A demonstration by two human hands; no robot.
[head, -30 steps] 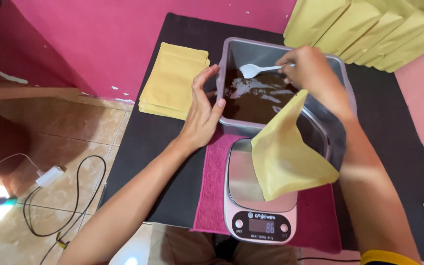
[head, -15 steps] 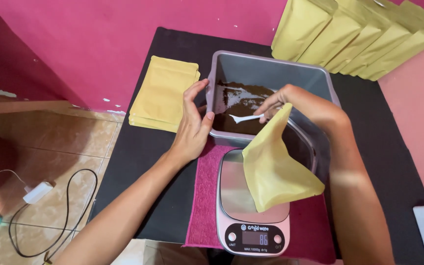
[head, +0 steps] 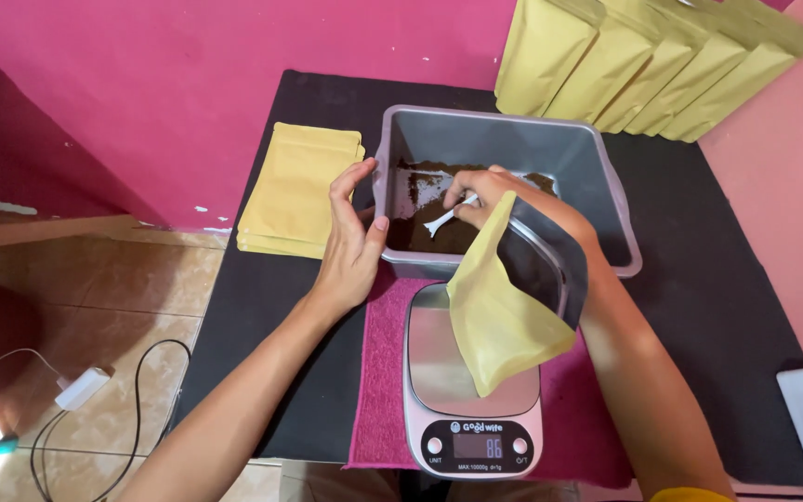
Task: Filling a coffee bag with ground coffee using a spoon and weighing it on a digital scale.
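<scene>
A black mat (head: 699, 279) is spread beneath everything, reaching well beyond the fingers on all sides. A grey plastic tub (head: 513, 139) is set on it, holding dark brown powder (head: 420, 191); its left wall is braced by the left hand (head: 350, 237), whose fingers (head: 350, 181) are extended flat against the outside of the wall while the thumb rests on the near rim, so nothing is gripped. A row of filled yellow pouches (head: 643, 56) is leaned against the pink wall, well beyond the fingertips. A flat stack of empty yellow pouches (head: 295, 191) is laid just left of the left fingers. A crimson cloth (head: 383, 372) is placed below the left palm, and a digital kitchen scale (head: 471, 390) is seated on it. An open yellow pouch (head: 499, 316) is stood tilted on the scale platform, its mouth just below the right fingers. The right hand (head: 499, 195) is held inside the tub, its fingers closed on the handle of a white plastic spoon (head: 443, 218), whose bowl is pointed down-left into the powder
</scene>
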